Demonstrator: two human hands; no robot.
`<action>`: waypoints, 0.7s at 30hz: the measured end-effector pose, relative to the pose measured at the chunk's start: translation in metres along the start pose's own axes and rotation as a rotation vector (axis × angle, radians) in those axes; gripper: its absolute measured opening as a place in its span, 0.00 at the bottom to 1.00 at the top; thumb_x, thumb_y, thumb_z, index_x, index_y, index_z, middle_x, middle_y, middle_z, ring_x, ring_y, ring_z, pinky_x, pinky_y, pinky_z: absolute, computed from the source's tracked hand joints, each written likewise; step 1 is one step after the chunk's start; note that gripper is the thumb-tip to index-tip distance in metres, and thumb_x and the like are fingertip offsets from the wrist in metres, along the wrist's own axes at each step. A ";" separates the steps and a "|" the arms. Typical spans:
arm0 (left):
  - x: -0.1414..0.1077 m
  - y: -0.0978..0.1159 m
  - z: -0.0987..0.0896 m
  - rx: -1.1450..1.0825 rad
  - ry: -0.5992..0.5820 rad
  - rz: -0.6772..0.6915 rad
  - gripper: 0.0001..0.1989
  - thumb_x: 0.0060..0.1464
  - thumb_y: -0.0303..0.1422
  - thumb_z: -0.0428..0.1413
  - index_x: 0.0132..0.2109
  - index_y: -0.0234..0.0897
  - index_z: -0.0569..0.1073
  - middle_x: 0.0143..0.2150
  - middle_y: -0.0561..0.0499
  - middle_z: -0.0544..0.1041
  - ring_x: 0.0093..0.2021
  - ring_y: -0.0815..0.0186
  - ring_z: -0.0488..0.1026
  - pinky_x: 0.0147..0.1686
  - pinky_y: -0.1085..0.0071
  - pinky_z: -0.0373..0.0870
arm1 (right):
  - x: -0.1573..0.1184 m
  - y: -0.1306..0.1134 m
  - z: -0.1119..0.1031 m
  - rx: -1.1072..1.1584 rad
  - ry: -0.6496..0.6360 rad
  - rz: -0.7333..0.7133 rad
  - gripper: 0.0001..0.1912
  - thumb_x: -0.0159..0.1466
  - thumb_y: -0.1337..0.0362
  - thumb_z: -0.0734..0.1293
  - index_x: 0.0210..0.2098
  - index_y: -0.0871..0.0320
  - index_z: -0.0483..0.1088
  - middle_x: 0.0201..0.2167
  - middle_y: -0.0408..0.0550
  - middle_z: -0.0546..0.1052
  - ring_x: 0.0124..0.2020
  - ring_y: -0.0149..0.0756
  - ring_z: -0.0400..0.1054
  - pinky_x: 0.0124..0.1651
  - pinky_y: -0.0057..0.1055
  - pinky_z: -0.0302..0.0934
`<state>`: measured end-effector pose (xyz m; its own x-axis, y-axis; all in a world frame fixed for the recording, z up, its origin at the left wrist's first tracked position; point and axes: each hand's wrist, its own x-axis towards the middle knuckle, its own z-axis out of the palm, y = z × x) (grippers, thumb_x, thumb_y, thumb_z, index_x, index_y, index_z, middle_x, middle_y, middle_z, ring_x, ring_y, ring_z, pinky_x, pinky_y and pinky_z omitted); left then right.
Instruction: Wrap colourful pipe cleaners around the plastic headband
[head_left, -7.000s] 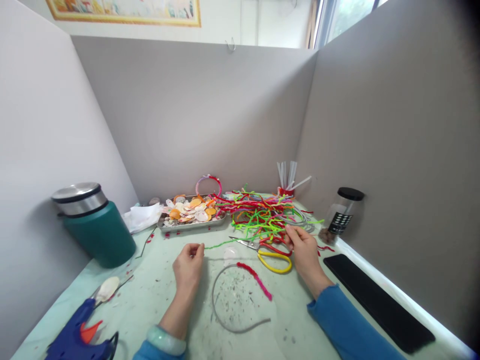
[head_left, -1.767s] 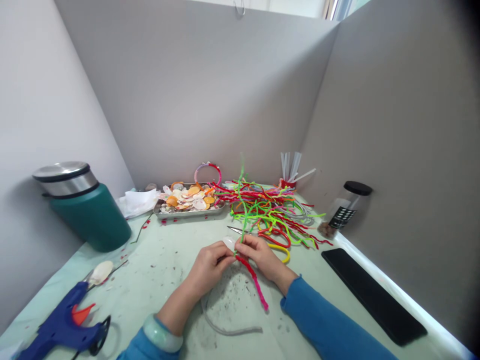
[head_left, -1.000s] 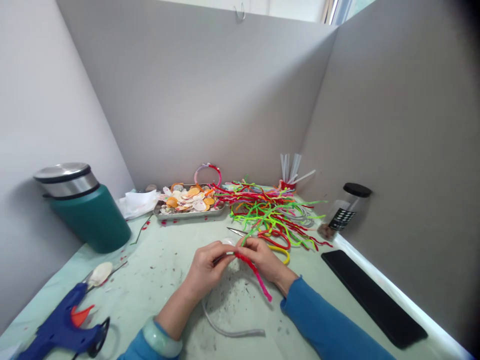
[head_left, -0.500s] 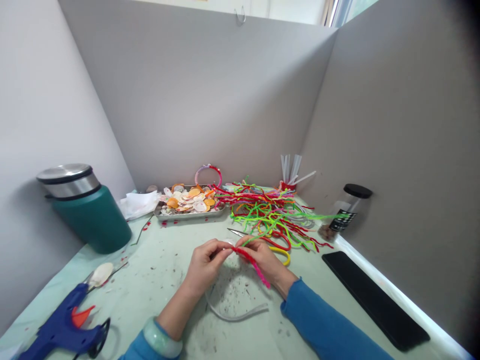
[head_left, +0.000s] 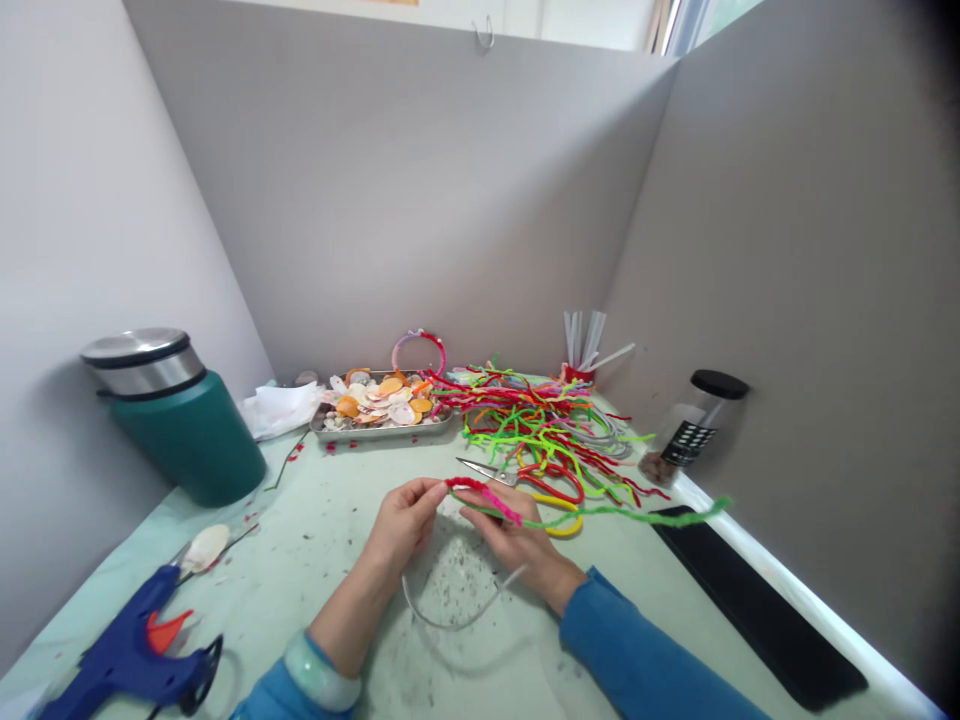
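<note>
Tall grey panels (head_left: 397,220) stand on three sides of a pale green, speckled table (head_left: 300,560). Far left on it is a teal bottle (head_left: 187,430) with a steel lid; a long black mat (head_left: 757,610) lies at the right. A heap of red, green and pink stems (head_left: 540,410) spreads across the back, beside a metal tray (head_left: 382,432) full of shells. A blue glue gun (head_left: 124,650) lies at the near left. At the centre, the person's hands work close together. The left hand (head_left: 401,525) pinches a grey headband (head_left: 450,628) at its red-wrapped part; its bare curve hangs below, between the wrists. The right hand (head_left: 517,545) is under the pink end of the wrapping; how firm its grip is, I cannot tell. A clear jar (head_left: 690,430) leans by the right panel. Scissors (head_left: 501,476) lie just beyond the right hand. A loose green strand (head_left: 626,512) runs from the left fingertips rightward, past the right hand, to above the mat.
</note>
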<state>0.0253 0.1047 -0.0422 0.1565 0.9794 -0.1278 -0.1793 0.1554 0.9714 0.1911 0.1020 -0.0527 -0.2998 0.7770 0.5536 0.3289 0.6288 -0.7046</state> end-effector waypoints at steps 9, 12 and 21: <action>-0.003 0.001 -0.005 -0.054 -0.161 -0.072 0.17 0.45 0.43 0.60 0.33 0.35 0.66 0.11 0.66 0.51 0.12 0.79 0.42 0.10 0.81 0.42 | 0.006 0.008 -0.003 0.260 0.071 0.159 0.10 0.60 0.63 0.64 0.39 0.54 0.75 0.37 0.50 0.75 0.38 0.38 0.68 0.41 0.33 0.61; -0.003 0.000 -0.004 -0.016 -0.164 -0.085 0.17 0.45 0.44 0.59 0.33 0.35 0.66 0.12 0.66 0.50 0.12 0.79 0.42 0.10 0.81 0.43 | 0.005 0.010 -0.003 0.343 0.024 0.171 0.11 0.59 0.63 0.65 0.41 0.54 0.75 0.38 0.49 0.75 0.39 0.38 0.68 0.42 0.32 0.61; -0.005 0.000 -0.004 -0.013 -0.269 -0.074 0.16 0.47 0.44 0.58 0.31 0.35 0.64 0.13 0.66 0.50 0.13 0.79 0.42 0.11 0.80 0.46 | 0.005 0.013 0.002 0.657 -0.094 0.354 0.14 0.55 0.57 0.69 0.38 0.56 0.75 0.28 0.44 0.73 0.26 0.30 0.63 0.29 0.26 0.57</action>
<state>0.0210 0.1001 -0.0420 0.4212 0.8963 -0.1387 -0.1705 0.2285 0.9585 0.1917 0.1138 -0.0604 -0.3608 0.9051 0.2251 -0.1738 0.1719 -0.9697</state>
